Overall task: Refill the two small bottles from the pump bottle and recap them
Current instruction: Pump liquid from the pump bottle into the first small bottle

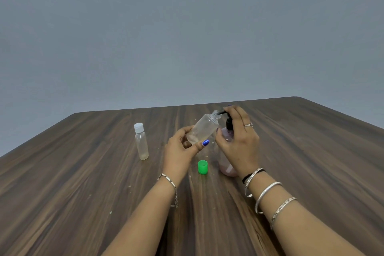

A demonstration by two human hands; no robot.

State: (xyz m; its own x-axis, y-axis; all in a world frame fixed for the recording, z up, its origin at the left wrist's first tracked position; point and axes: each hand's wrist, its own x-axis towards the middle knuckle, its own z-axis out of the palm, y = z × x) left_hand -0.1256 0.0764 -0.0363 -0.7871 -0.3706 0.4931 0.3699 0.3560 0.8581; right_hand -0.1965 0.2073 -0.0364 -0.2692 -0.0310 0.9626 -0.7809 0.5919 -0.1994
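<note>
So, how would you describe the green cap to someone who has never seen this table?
On the wooden table, look between the person's two forearms, just left of the pink pump bottle. The green cap stands there alone, the only bright green thing, off any bottle.

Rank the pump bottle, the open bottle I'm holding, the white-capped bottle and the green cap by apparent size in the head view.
1. pump bottle
2-3. open bottle, white-capped bottle: too alike
4. green cap
</note>
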